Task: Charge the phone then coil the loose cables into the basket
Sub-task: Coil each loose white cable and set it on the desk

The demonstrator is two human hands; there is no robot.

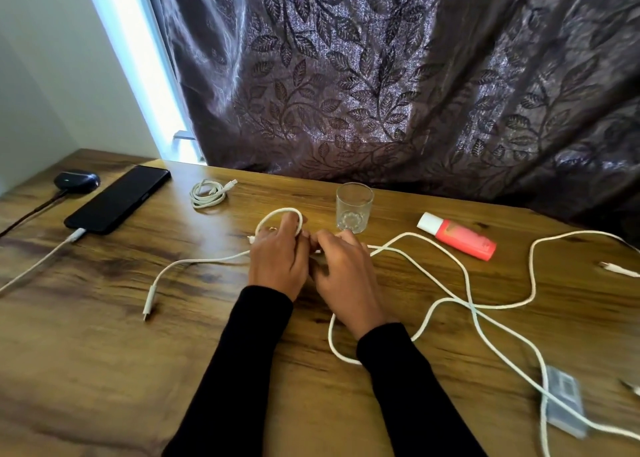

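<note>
**Head view: both hands on a white cable at mid-bench**

Head camera looks down on a wooden bench (104, 352) backed by a dark leaf-patterned curtain (381, 75). The left hand (277, 259) has its fingers curled round a small loop of white cable (277, 213), holding the loop upright just above the knuckles. The right hand (346, 269) sits right beside it, knuckles touching the left, fingers bent down onto the same cable; whether they pinch it or only press it cannot be told. Both arms wear black sleeves.

From the left hand a cable tail (180, 264) runs out to the left and ends in a plug lying on the wood. To the right, long loose white cables (471, 304) cross each other over the bench and pass over a small grey box (564, 401) near the right edge.

A black phone (117, 198) lies at the far left with a white charging cable (41, 259) plugged into its near end. Beside it sits a dark round case (77, 180). A coiled cable (207, 193) already wound lies behind the hands, near the curtain. A clear glass (354, 207) stands just beyond the right hand, and a pink tube (457, 240) with a white cap lies to its right.
</note>
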